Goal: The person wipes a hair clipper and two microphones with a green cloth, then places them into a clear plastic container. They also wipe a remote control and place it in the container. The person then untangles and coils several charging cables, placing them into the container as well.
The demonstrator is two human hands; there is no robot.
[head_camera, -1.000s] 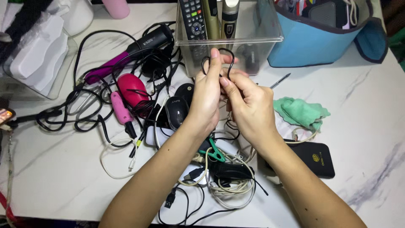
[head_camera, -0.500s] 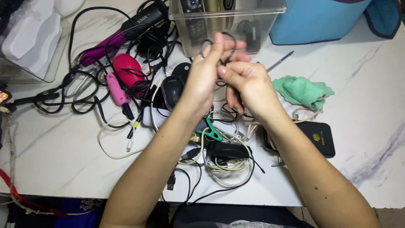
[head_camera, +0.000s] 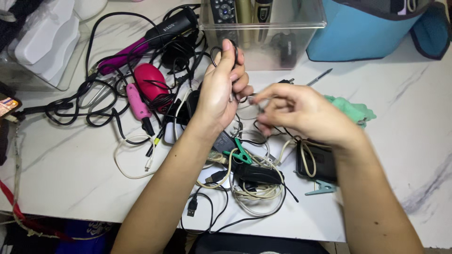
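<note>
**Two hands working a thin black cable above a cluttered marble table**

I looked down on my left hand point(head_camera: 221, 87), raised with fingers closed around a coiled loop of thin black cable point(head_camera: 217, 52). The loop stood roughly upright, its long axis running away from me toward the clear plastic bin point(head_camera: 301, 47). My right hand point(head_camera: 301, 113) was just beside it, fingers pinched together on the same cable's loose run; the strand there was too fine and blurred to trace.

Below the hands lay a tangle: a green clip point(head_camera: 241, 153), a black adapter point(head_camera: 256, 174), cream-coloured cord point(head_camera: 256, 192) and a USB plug point(head_camera: 192, 207) near the table's front edge point(head_camera: 282, 233). A black phone-like slab point(head_camera: 320, 164) sat under my right wrist, a pale teal clip point(head_camera: 320, 188) touching it.

To the left were a pink oval device point(head_camera: 149, 81), a magenta-and-black styling iron point(head_camera: 146, 40) and more black cord. The bare marble on the right point(head_camera: 405, 131) offered the most open room.

The bin held a remote control point(head_camera: 225, 11) and upright tube-shaped items. A blue fabric bag point(head_camera: 362, 33) stood beside it, a green cloth point(head_camera: 353, 110) in front.
</note>
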